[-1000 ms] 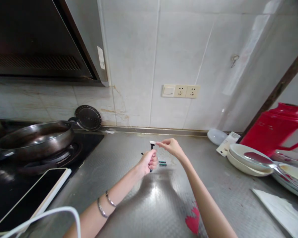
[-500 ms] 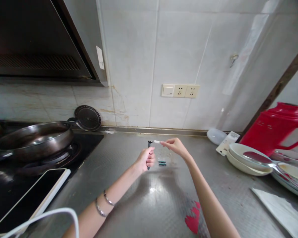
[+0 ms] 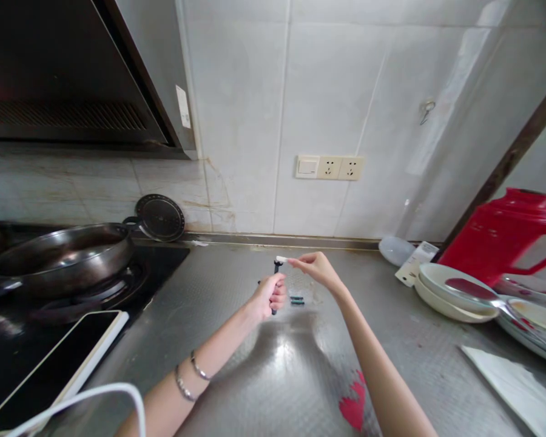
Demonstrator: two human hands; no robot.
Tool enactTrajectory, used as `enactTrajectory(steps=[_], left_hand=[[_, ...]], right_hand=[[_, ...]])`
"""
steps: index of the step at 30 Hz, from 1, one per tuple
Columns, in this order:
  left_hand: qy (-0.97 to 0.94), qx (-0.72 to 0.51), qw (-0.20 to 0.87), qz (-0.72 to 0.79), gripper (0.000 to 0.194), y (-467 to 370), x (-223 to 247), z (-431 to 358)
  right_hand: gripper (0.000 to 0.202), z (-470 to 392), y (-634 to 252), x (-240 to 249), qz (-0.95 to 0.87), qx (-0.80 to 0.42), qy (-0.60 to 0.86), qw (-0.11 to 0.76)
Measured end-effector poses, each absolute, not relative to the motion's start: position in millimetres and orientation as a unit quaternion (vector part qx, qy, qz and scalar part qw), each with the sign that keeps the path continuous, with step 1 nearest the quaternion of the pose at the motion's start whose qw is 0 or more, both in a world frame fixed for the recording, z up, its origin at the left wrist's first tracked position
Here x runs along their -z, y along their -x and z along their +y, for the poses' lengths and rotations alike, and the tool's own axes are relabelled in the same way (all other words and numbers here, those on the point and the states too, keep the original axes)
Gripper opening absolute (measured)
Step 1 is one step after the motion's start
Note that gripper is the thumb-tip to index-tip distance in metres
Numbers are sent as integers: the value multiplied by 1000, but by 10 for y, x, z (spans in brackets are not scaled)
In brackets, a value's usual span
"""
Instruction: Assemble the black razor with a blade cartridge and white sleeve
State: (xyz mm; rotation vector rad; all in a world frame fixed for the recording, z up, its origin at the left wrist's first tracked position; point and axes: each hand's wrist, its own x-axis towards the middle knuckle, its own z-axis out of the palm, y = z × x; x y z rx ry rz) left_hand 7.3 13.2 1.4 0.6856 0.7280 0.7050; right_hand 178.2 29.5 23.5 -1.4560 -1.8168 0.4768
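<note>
My left hand (image 3: 269, 294) is closed around a thin black razor handle (image 3: 276, 267), held upright with its forked top above my fist. Between the fingertips of my right hand (image 3: 319, 267) is a small white strip (image 3: 283, 259), whose material I cannot make out. The strip's left end meets the top of the handle, or lies just in front of it. Just right of my left fist, two small dark teal bars (image 3: 296, 300), like razor cartridges, lie side by side on the metal counter (image 3: 218, 291).
On the left, a steel pan (image 3: 68, 255) sits on the black stove, near a white-edged phone-like slab (image 3: 68, 364) and a white cable (image 3: 118, 387). Stacked dishes (image 3: 455, 306), a red thermos jug (image 3: 491, 237) and white paper (image 3: 514, 388) are on the right.
My right hand has moved slightly left, bringing the white strip from beside the handle's top onto or in front of it. The handle has shifted slightly to the right.
</note>
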Motion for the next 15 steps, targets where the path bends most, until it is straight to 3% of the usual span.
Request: enactTrajectory(steps=[15], left_hand=[[-329, -331, 810, 354, 32, -79, -30, 106]], right_hand=[[55, 321, -1818, -176, -707, -156, 583, 370]])
